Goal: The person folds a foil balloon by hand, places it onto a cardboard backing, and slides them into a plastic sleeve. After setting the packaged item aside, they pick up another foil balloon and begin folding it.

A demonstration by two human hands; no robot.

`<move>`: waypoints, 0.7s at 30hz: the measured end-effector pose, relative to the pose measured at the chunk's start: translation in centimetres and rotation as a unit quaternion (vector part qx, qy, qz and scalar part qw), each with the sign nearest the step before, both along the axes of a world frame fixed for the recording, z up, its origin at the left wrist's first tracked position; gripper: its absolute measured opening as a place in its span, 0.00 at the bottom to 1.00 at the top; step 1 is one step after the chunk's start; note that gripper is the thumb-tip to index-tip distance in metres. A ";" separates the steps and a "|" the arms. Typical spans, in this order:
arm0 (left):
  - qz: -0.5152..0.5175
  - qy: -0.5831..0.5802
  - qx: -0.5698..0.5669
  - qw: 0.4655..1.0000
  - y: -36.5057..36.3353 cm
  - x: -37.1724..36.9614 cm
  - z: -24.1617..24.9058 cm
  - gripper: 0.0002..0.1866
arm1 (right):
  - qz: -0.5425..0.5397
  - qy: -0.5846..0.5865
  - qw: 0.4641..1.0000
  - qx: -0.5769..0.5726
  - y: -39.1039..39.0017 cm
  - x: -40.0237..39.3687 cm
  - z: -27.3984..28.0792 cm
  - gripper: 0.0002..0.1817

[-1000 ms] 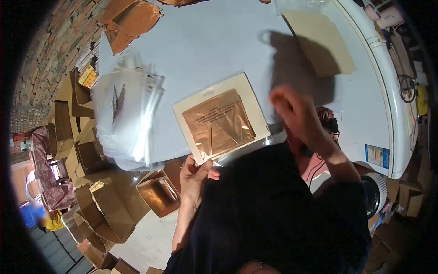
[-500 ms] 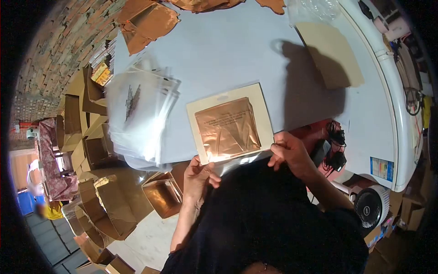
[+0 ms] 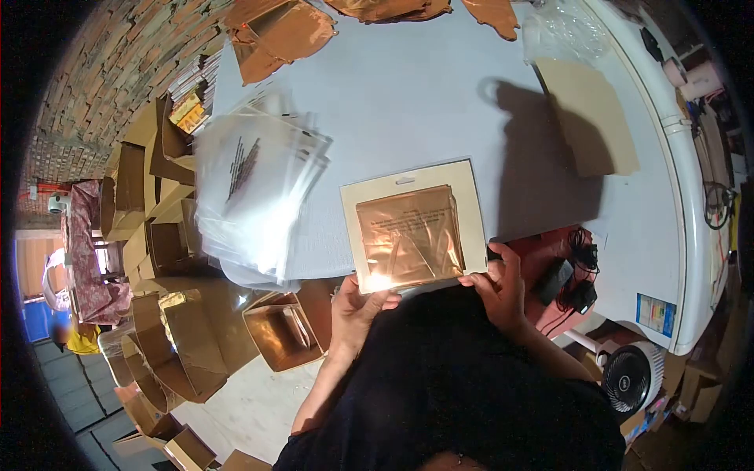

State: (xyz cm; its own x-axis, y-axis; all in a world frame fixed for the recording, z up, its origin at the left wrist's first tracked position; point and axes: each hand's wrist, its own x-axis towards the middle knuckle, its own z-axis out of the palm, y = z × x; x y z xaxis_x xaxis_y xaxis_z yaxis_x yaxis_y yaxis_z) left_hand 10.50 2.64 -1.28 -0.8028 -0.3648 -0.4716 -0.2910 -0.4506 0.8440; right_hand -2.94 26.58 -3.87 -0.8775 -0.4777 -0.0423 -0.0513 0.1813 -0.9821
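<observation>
Hiding the packaged card (image 3: 412,228) bottom edge: left hand (image 3: 355,308), right hand (image 3: 496,286).

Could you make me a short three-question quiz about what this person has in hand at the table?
1. True or false: both hands hold the cream card by its near edge.
2. What lies left of the card? A) a stack of clear bags B) a kettle C) a laptop
3. What colour is the square on the card?

Key:
1. True: left hand and right hand both grip it.
2. A, the stack of clear bags.
3. Shiny copper, the foil square.
</observation>
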 end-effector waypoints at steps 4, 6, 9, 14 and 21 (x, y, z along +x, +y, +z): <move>-0.008 0.005 -0.010 1.000 -0.2 0.2 -0.7 0.16 | -0.003 0.022 0.999 0.036 0.1 0.0 -0.2 0.29; -0.006 0.016 -0.010 1.000 -0.2 0.2 -0.7 0.16 | -0.002 0.007 0.998 0.057 0.3 0.0 -0.2 0.30; 0.008 0.025 0.006 1.000 -0.2 0.0 -0.3 0.16 | -0.009 0.023 0.998 0.059 0.1 0.2 -0.4 0.30; 0.033 -0.017 0.028 0.999 -0.2 -1.4 2.1 0.21 | -0.029 -0.007 0.999 0.015 -1.4 -0.7 1.9 0.28; -0.019 0.011 -0.171 0.985 -2.8 -3.1 5.1 0.42 | -0.002 -0.127 0.992 -0.020 -3.0 -6.2 5.9 0.27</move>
